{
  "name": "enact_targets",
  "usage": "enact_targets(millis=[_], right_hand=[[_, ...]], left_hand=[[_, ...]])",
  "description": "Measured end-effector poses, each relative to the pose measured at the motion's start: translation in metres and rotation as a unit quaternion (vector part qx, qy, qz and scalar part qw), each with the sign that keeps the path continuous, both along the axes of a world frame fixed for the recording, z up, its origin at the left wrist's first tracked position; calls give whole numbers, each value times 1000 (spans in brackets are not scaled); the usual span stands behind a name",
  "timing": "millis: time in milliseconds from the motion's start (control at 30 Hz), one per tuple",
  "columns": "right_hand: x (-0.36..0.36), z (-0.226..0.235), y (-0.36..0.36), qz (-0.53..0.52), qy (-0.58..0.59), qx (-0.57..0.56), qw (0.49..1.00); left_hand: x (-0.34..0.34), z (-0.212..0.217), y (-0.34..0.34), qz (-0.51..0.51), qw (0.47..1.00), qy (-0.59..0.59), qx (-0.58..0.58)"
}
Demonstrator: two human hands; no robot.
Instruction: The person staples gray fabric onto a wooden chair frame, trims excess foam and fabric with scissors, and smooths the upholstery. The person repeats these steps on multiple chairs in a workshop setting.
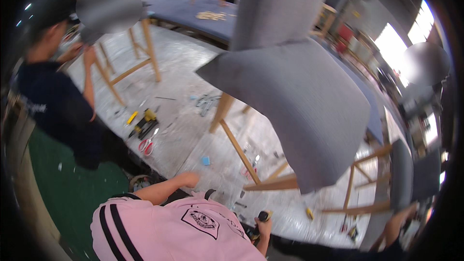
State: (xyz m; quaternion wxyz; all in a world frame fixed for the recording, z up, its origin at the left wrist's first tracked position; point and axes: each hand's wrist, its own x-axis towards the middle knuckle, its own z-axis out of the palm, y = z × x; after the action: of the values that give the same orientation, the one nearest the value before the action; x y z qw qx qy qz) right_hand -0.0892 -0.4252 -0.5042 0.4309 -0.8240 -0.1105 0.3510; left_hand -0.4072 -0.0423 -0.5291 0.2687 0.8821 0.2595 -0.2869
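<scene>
- My right hand (265,230) is closed round a tool (264,216); how open my left hand (189,180) is, or its hold, I can't tell.
- The chair (295,79) stands ahead on the bench (181,137); its overhanging cover (321,137) might snag the tool if raised carelessly.

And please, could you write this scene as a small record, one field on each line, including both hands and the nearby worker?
left hand: left hand, curled near the table edge; contents unclear
right hand: right hand, gripping a black-and-yellow tool; exact type unclear
main piece: grey fabric covering a tall chair's back and seat; wooden legs visible below
surface: table with a shiny covering
loose items: red-handled scissors, blue piece
nearby worker: person in dark clothing at left, hands at another grey chair
</scene>
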Motion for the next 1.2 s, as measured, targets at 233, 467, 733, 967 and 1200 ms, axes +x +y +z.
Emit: enact_targets(millis=[233, 467, 733, 967, 1200], right_hand=[[110, -162, -14, -36, -222, -4, 974], [78, -115, 73, 31, -16, -62, 997], [59, -72, 77, 97, 117, -110, 982], [26, -69, 65, 285, 198, -97, 933], [71, -65, 19, 377, 130, -80, 913]], left_hand=[[-55, 23, -88, 506, 712, 140, -466], [-28, -8, -103, 386, 832, 36, -397], [13, -53, -94, 262, 947, -109, -153], [-21, -72, -87, 225, 970, -23, -89], [-3, 13, -147, 442, 893, -53, -68]])
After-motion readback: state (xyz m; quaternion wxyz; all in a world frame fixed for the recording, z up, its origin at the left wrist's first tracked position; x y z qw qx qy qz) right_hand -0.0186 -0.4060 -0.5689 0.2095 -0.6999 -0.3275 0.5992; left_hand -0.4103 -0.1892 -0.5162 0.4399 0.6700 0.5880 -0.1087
